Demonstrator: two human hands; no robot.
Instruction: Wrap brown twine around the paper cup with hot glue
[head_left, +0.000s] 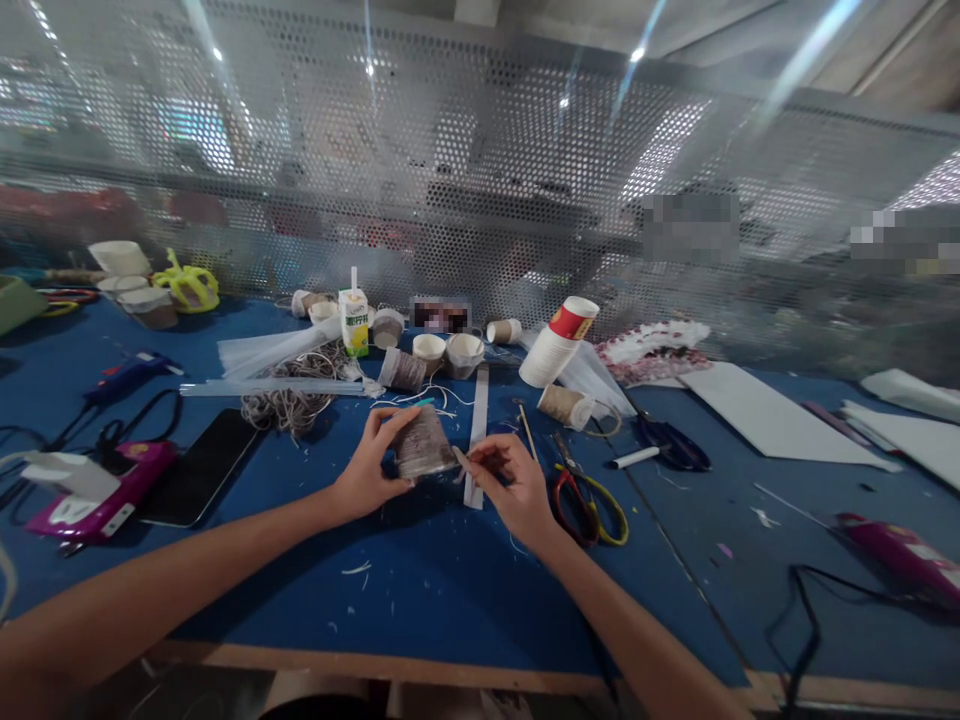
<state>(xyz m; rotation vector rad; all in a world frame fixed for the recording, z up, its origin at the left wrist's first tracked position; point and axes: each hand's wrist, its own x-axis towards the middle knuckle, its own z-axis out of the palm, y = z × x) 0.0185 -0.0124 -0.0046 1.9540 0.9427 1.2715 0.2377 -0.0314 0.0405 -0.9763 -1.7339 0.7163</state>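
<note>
My left hand grips a small paper cup wrapped in grey-brown twine, held just above the blue table. My right hand pinches something thin at the cup's right side, probably the loose end of the twine; it is too small to tell. A pale flat stick lies on the table between and behind the two hands. Scissors with yellow and red handles lie just right of my right hand.
Several twine-wrapped and plain cups, a twine tangle, a drink carton and a stack of paper cups sit behind. A phone and purple glue gun lie left; another glue gun right. Perforated metal screen at back.
</note>
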